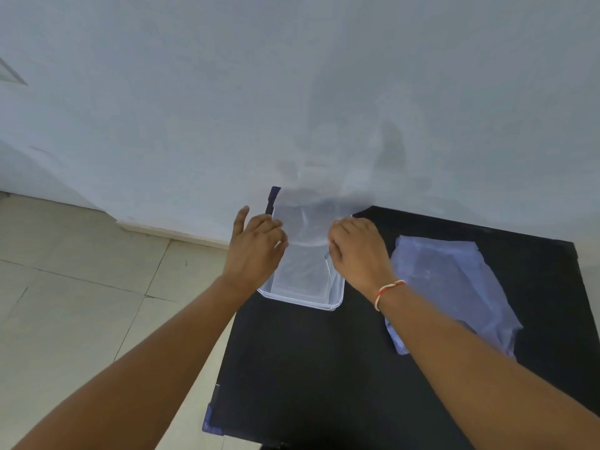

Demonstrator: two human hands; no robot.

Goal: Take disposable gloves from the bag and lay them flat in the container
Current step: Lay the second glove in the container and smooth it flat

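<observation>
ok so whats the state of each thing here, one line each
glove: stretched between both hands above the container
container: open, no lid, thin clear layers lying flat inside
bag: flat on the black table, right of the container
left hand: gripping the glove's left edge
right hand: pinching the glove's right edge

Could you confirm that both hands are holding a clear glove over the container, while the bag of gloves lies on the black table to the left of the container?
Not quite: the head view shows the bag lying on the black table to the right of the container, not the left. The left hand and right hand do hold a clear glove over it.
</observation>
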